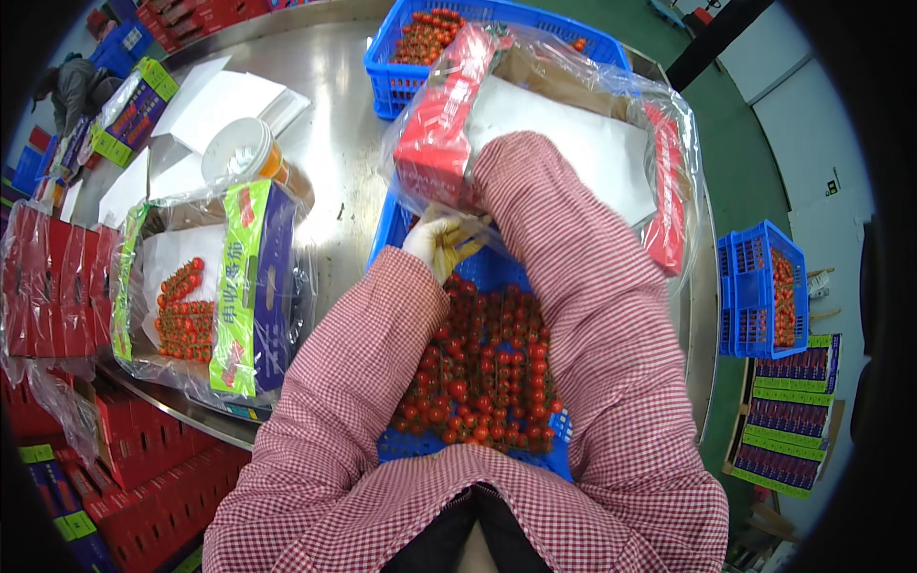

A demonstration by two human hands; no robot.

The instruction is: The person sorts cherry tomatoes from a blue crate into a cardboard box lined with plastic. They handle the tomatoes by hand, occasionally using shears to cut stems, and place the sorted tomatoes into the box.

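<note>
My left hand (438,242), in a pale, yellowish glove, is at the near left corner of a red carton (433,154). Its fingers are curled on the edge of a clear plastic bag (494,236) that wraps the carton. My right arm reaches across the carton, and its sleeve (573,208) bends toward that corner; the right hand is hidden. White paper (559,122) lines the tilted carton, with no tomatoes visible on it. Below my hands, a blue plastic crate (408,448) holds many vine cherry tomatoes (487,365).
Another blue crate (390,79) with tomatoes stands behind the carton. Left on the steel table (344,143) are a bagged green-and-purple carton (243,286) holding tomatoes, a white-lidded tub (236,150) and paper sheets (222,107). A person (75,86) bends at far left. Blue crates (763,286) stand at right.
</note>
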